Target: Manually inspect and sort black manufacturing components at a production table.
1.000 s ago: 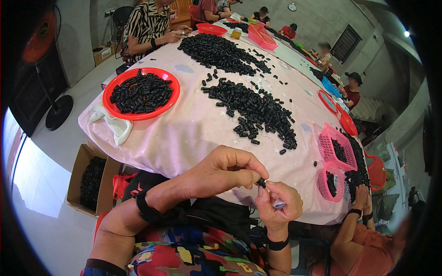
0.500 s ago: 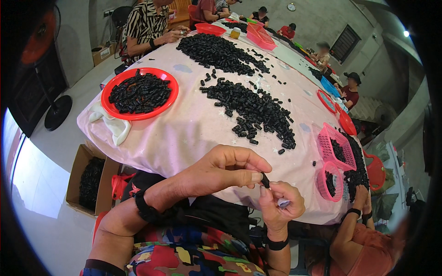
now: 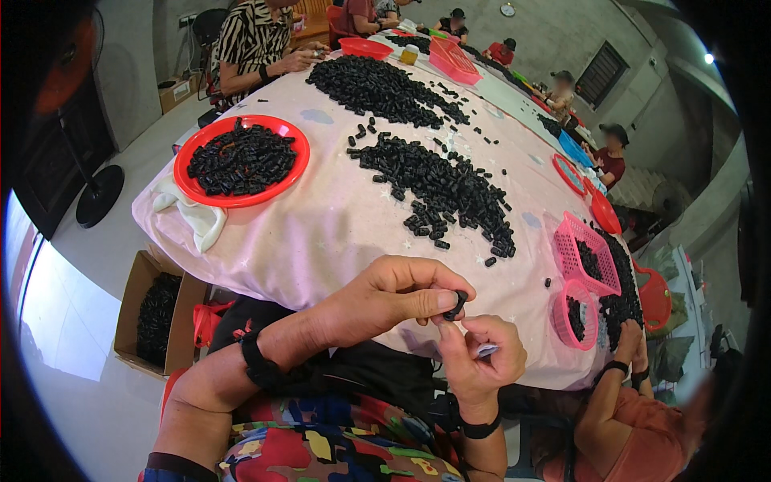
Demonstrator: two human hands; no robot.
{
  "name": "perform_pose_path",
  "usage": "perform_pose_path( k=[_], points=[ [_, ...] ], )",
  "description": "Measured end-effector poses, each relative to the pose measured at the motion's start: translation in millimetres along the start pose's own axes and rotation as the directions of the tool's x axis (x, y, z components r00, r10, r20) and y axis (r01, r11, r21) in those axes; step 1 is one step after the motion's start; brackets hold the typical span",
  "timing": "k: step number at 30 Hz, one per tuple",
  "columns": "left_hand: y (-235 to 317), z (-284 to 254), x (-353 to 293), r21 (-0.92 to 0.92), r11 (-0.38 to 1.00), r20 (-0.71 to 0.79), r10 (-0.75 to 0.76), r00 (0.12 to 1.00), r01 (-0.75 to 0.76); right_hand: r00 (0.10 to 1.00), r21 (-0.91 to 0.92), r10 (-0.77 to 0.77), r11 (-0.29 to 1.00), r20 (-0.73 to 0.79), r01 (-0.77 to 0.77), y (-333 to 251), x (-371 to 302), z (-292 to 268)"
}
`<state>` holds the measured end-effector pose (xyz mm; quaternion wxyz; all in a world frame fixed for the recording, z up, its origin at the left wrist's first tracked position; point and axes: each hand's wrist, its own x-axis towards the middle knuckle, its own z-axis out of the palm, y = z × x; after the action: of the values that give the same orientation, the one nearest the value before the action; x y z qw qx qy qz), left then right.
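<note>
My left hand point(image 3: 395, 299) pinches a small black cylindrical piece point(image 3: 456, 307) between thumb and fingers, just above the table's near edge. Close below it is my right hand point(image 3: 485, 353), its fingers curled round a small whitish-blue item point(image 3: 485, 350) whose kind I cannot make out. The right thumb and fingertip come up to the underside of the black piece. Beyond my hands lies a loose heap of similar black pieces point(image 3: 434, 181) on the pale pink tablecloth point(image 3: 297, 249).
A red round tray point(image 3: 299, 173) of black pieces stands at the left. Farther back is a larger black heap point(image 3: 373, 88). Pink baskets point(image 3: 574, 341) are at the right, beside a co-worker's hands point(image 3: 630, 341). A cardboard box point(image 3: 128, 321) sits on the floor at left.
The black piece has turned in my left fingers and shows more of its end. My right hand has shifted slightly left, and its whitish item shows less.
</note>
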<state>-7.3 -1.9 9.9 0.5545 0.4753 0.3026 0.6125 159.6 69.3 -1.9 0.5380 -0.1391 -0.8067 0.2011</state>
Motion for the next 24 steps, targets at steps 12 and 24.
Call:
perform_pose_path(
  k=[12, 24],
  points=[
    [-6, 0, 2, -0.057, 0.993, 0.0, -0.104, 0.995, 0.103, 0.948, 0.004, 0.244, 0.968, 0.206, -0.25, 11, 7, -6],
    [-12, 0, 4, 0.01, 0.998, 0.005, -0.058, 0.998, 0.058, 0.966, -0.173, 0.157, 0.977, 0.205, -0.122, 9, 9, -7]
  ],
)
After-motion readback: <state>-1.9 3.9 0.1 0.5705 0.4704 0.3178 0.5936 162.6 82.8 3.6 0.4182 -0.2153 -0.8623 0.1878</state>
